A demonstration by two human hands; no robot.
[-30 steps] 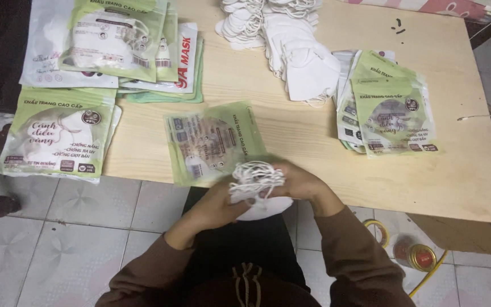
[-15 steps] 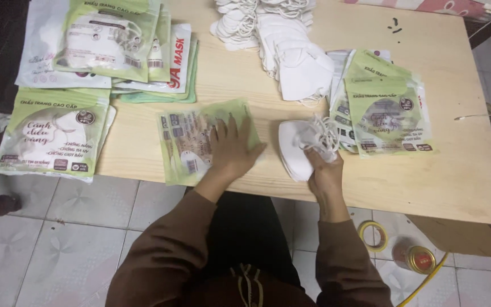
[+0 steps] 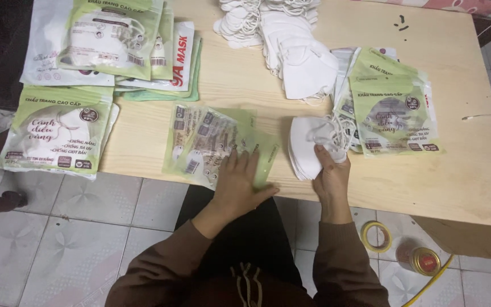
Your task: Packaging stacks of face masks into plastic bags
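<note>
Your left hand (image 3: 238, 183) lies flat, palm down and fingers spread, on a clear green-printed packaging bag (image 3: 217, 145) that rests on the wooden table (image 3: 461, 165) close to its near edge. The hand grips nothing; it just presses the bag's lower right part against the wood. The bag lies slightly askew, its printed back face up.

Your right hand (image 3: 331, 175) is closed around a small stack of white face masks (image 3: 305, 146), fingers wrapped over its right edge, where the ear loops bunch up in a tangle. The stack sits on the table just right of the bag, near but not touching it, the masks folded flat and fanned a little at the lower edge.

Right beside the stack, a pile of green-and-white filled mask packets (image 3: 393, 108) lies on the table, its left edge touching the loops. Behind it, at the far side of the table, sprawls a loose heap of white masks (image 3: 288, 42) with strings all over. Over to the left, more packets (image 3: 115, 40) are stacked at the table's far corner, and another packet pile (image 3: 58, 133) hangs over the near left edge.

Down on the tiled floor by your right side, you've got a roll of tape (image 3: 377, 236) and a round tin (image 3: 421, 260) next to it.
</note>
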